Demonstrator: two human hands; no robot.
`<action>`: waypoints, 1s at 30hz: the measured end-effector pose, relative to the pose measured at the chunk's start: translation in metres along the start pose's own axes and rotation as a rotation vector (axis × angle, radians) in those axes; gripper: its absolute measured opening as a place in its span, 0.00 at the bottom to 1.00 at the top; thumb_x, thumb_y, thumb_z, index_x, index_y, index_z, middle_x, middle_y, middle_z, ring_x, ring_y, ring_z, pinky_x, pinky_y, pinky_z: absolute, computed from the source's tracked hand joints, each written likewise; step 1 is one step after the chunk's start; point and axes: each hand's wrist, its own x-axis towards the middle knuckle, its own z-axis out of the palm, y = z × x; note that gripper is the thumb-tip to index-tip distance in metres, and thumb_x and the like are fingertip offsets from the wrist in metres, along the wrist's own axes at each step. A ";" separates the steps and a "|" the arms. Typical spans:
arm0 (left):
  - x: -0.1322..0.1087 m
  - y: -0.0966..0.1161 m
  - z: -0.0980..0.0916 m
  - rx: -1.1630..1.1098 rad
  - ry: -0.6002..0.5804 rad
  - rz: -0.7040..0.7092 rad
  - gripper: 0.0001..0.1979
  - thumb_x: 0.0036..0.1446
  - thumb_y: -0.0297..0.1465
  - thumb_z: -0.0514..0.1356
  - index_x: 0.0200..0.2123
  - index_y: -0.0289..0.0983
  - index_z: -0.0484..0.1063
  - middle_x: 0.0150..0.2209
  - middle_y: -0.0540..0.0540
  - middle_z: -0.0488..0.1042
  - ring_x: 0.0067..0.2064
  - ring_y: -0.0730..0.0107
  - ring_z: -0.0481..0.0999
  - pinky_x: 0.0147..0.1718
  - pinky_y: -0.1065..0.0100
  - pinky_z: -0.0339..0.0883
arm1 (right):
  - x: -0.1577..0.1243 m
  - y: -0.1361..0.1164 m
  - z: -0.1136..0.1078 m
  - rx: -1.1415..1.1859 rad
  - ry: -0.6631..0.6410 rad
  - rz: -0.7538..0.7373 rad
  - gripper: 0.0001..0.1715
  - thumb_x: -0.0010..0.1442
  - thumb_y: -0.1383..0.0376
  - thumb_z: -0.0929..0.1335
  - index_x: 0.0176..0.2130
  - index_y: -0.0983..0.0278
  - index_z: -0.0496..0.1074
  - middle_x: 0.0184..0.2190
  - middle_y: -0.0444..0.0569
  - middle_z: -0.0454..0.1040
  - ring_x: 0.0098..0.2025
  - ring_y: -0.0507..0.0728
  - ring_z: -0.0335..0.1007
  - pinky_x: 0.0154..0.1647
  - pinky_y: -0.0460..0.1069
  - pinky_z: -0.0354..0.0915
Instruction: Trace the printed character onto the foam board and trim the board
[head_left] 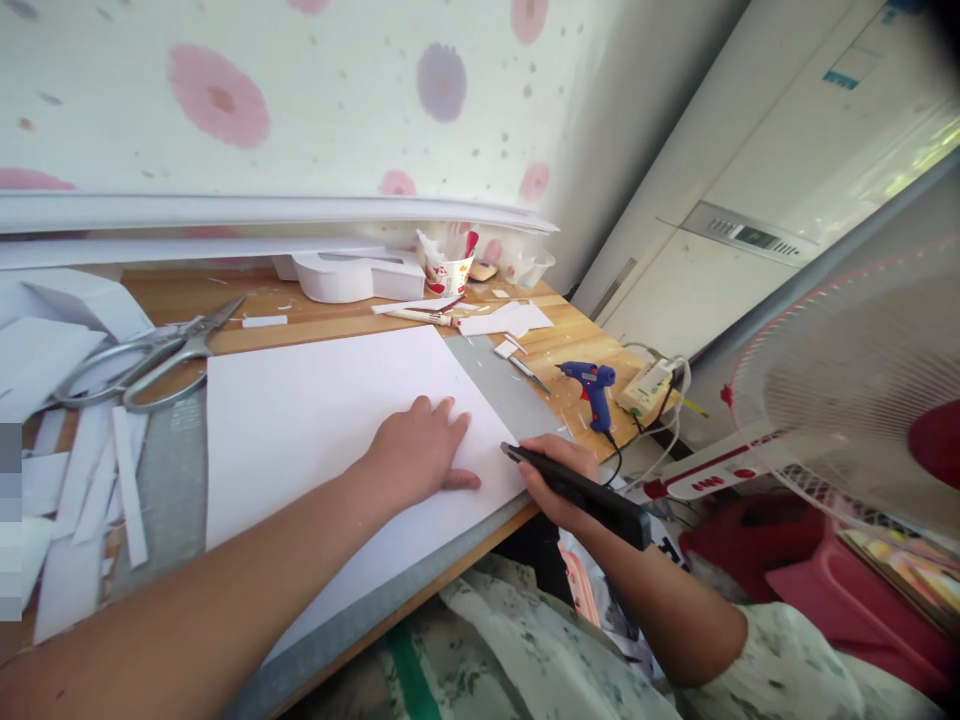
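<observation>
On white sheet, left hand flat, fingers spread, right hand beside, fingers pinching black tool

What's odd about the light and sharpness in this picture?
Head view: the white sheet is bright, with little surface detail; glare streaks the upper right of the tall white appliance, which leans steeply, so the view seems tilted or stretched; the top-right corner is dark; the fan looks hazy, while the left hand is clearer.
</observation>
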 end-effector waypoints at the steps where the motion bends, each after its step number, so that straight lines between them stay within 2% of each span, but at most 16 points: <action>1: 0.000 0.000 0.000 0.002 -0.002 -0.001 0.40 0.50 0.57 0.54 0.60 0.39 0.60 0.61 0.35 0.59 0.54 0.43 0.63 0.38 0.52 0.69 | -0.003 -0.001 -0.002 -0.001 -0.004 -0.003 0.08 0.53 0.68 0.67 0.37 0.62 0.72 0.26 0.45 0.74 0.26 0.52 0.70 0.28 0.47 0.65; 13: 0.002 -0.002 -0.001 0.020 -0.024 0.003 0.40 0.50 0.58 0.53 0.60 0.42 0.59 0.62 0.38 0.58 0.54 0.43 0.62 0.38 0.54 0.68 | -0.041 -0.011 -0.014 -0.090 0.040 -0.102 0.16 0.52 0.70 0.68 0.43 0.61 0.69 0.27 0.46 0.73 0.27 0.53 0.70 0.28 0.47 0.66; 17: 0.001 -0.002 -0.001 0.031 -0.021 0.012 0.40 0.50 0.59 0.51 0.60 0.42 0.58 0.62 0.39 0.58 0.54 0.44 0.62 0.37 0.54 0.68 | -0.051 -0.010 -0.009 -0.102 0.087 -0.127 0.19 0.51 0.71 0.68 0.45 0.61 0.68 0.29 0.48 0.74 0.29 0.54 0.71 0.30 0.48 0.68; 22: 0.001 -0.002 0.000 0.041 -0.026 0.008 0.40 0.51 0.59 0.50 0.61 0.42 0.57 0.63 0.39 0.57 0.55 0.44 0.61 0.38 0.54 0.67 | -0.060 -0.010 0.000 -0.130 0.257 -0.208 0.22 0.51 0.72 0.67 0.47 0.62 0.69 0.27 0.48 0.72 0.27 0.54 0.70 0.26 0.47 0.68; 30: -0.001 0.000 -0.001 0.046 -0.033 0.003 0.39 0.53 0.57 0.51 0.62 0.42 0.56 0.64 0.39 0.56 0.55 0.44 0.61 0.38 0.55 0.67 | -0.068 -0.006 0.009 -0.144 0.303 -0.226 0.23 0.51 0.72 0.67 0.49 0.64 0.68 0.26 0.48 0.70 0.25 0.54 0.68 0.23 0.47 0.66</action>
